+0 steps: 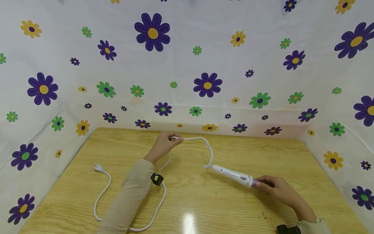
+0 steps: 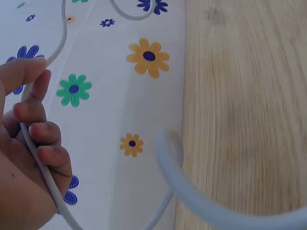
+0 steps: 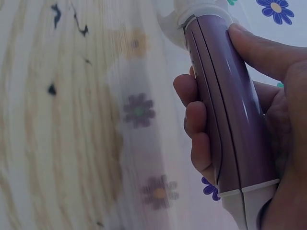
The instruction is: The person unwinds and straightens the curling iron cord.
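Observation:
A white and purple hair straightener is held above the wooden table, its corded end toward the middle. My right hand grips its purple section, with the thumb on one side and fingers curled round the other. At the left, my left hand pinches the white cord between thumb and fingers. In the left wrist view the cord runs along the palm, under the curled fingers. From the hand it arches over to the straightener's end. The white two-prong plug lies on the table's left side.
Cord slack loops over the table near and under the left forearm. Flower-printed white cloth stands behind and at both sides. Small dark marks show on the tabletop at the right. Each wrist wears a black camera.

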A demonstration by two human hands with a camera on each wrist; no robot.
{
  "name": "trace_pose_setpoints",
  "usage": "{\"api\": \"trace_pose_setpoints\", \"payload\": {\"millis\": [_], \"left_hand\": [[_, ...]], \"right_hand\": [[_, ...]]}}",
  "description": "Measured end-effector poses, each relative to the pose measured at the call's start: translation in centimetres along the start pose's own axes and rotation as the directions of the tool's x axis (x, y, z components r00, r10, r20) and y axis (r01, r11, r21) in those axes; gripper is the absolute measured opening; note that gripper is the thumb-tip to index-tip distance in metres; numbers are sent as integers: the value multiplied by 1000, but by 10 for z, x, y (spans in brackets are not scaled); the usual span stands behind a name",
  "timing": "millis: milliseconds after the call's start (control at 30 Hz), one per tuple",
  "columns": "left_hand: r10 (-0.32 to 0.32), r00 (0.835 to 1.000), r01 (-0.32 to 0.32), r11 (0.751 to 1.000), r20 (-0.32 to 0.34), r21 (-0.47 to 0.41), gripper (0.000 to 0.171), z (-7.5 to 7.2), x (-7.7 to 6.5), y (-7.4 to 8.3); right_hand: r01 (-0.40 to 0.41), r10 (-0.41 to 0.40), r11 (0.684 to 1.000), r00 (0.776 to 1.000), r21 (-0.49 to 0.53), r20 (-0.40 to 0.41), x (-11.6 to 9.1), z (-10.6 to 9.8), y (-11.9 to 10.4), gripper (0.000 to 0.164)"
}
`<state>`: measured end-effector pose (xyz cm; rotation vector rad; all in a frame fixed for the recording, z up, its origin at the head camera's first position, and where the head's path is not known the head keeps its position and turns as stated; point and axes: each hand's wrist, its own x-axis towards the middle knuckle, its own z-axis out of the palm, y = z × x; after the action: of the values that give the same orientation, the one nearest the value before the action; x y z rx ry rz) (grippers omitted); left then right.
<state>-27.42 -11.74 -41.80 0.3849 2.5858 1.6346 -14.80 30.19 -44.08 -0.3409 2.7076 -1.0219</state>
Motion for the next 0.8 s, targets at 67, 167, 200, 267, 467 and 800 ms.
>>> {"api": "trace_pose_setpoints", "payload": {"millis": [67, 167, 200, 267, 467, 800], "left_hand": [[-9, 1000, 9, 1000, -1, 4, 22, -7, -1, -3], [-24, 1000, 24, 1000, -9, -3, 23, -18, -2, -9], [-30, 999, 30, 1000, -12, -8, 24, -22, -3, -12], [-42, 999, 42, 999, -25, -27, 25, -29, -3, -16], [-66, 996, 59, 992, -57, -114, 27, -46, -5, -29], [-92, 994, 84, 987, -61, -134, 34, -62, -6, -44]], "right_hand": [[-13, 13, 1000, 1000, -14, -6, 0, 0, 2, 36], [-22, 21, 999, 1000, -46, -11, -1, -1, 5, 35], [-18, 17, 999, 1000, -47, -7, -1, -2, 6, 35], [4, -4, 999, 1000, -44, 3, -1, -3, 8, 33], [37, -38, 999, 998, 26, 58, -1, -7, 12, 37], [5, -13, 990, 999, -140, -52, 1, -19, 30, 35]]}}
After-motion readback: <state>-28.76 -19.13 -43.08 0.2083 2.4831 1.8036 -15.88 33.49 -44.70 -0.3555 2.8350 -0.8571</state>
